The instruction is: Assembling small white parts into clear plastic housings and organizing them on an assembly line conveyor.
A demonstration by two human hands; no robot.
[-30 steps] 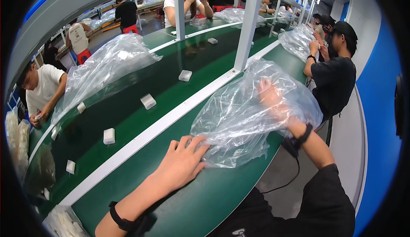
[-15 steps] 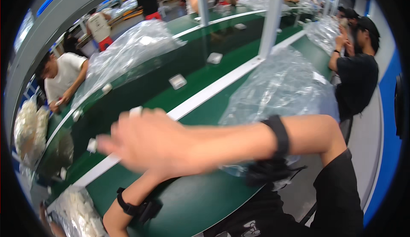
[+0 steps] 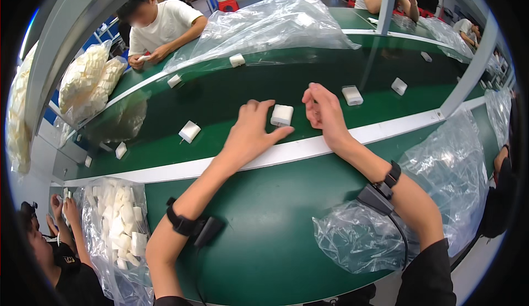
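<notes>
A white power adapter (image 3: 282, 116) lies on the dark green belt between my two hands. My left hand (image 3: 253, 127) reaches in from its left, thumb and fingers spread around the adapter without visibly closing on it. To the right of the adapter, my right hand (image 3: 325, 110) is raised over the belt's near edge, its fingers loosely bent and nothing visible in them. Farther right lies another white adapter (image 3: 352, 95), with a third adapter (image 3: 399, 86) beyond it. Left of my left hand is an adapter (image 3: 189, 132) with a prong showing.
A white rail (image 3: 297, 150) separates the belt from my green worktop (image 3: 270, 223). Clear plastic (image 3: 363, 234) covers the worktop's right side; a bag of white pieces (image 3: 124, 223) sits at left. A grey post (image 3: 468, 69) rises at right. Across the belt, a co-worker (image 3: 165, 30) handles something small.
My right arm, which was stretched leftward across my left arm, has swung back to the right. My hands are now apart, either side of an adapter. The view has turned left.
</notes>
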